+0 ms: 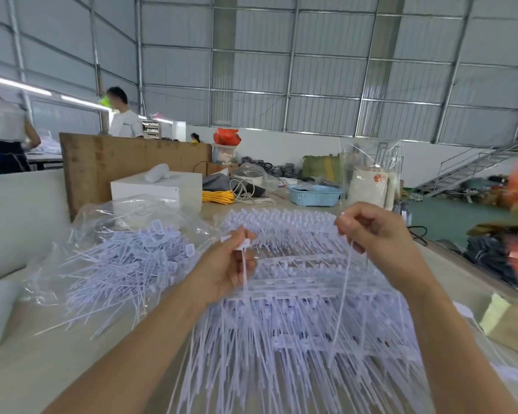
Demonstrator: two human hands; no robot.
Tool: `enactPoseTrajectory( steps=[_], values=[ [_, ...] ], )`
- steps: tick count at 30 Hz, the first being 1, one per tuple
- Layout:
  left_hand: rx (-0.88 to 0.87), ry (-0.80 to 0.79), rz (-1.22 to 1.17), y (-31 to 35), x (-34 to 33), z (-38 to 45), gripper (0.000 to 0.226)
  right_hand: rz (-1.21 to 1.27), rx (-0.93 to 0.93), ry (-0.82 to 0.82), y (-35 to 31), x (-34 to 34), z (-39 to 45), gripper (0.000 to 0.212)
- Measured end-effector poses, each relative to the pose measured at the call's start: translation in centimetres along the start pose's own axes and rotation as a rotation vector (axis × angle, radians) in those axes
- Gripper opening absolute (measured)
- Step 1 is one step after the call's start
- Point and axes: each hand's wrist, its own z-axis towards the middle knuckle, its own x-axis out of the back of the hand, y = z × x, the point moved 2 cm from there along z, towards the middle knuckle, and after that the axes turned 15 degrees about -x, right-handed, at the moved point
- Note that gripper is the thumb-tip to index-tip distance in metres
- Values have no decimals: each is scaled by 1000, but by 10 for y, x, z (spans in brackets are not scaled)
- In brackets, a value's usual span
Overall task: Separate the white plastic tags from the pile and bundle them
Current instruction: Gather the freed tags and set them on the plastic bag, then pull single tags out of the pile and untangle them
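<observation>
Over the table (72, 363), left hand (222, 270) and right hand (374, 231) each pinched one white plastic tag (343, 294) at its head; tags looked light, springy, tangle-prone, so grip near heads.

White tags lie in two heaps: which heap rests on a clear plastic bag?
The loose heap of tags at the left, strewn criss-cross on the bag; the heap under the hands lies in joined rows.
</observation>
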Motion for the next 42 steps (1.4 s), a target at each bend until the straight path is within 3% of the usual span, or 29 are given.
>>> enactPoseTrajectory(
  steps=[2,5,9,11,13,16,20,22,24,29,35,38,40,42],
  values=[
    [-22,-3,21,-5,-3,-1,30,16,16,-70,-4,-17,-3,20],
    [-47,-100,106,-13,-15,-6,30,-204,64,-190,1,-54,-3,6],
    [-38,-213,179,-24,-26,-13,53,-345,84,-247,15,-79,-2,39],
    [-47,-258,165,-24,-26,-14,62,-355,63,-223,22,-78,-1,45],
    [-92,-254,257,-24,-25,-14,53,-374,50,-191,29,-77,1,44],
    [-161,-205,390,-27,-23,-15,21,-448,65,-185,33,-80,2,42],
    [-206,-130,420,-25,-19,-11,24,-661,54,-81,38,-64,7,33],
    [-213,-124,427,-24,-19,-11,27,-591,-46,-169,40,-57,9,19],
    [-199,-124,419,-26,-22,-12,26,-557,-86,-288,43,-59,7,21],
    [-195,-153,393,-28,-29,-18,21,-571,-62,-316,42,-61,6,21],
    [-138,-179,463,-26,-31,-15,25,-568,26,-211,41,-64,3,10],
    [-15,-132,454,-27,-25,-15,23,-794,133,-145,41,-63,3,13],
    [97,-126,357,-26,-21,-16,23,-860,162,-56,39,-53,7,19],
    [148,-142,105,-21,-21,-15,20,-729,104,24,36,-38,10,19]
  ],
)
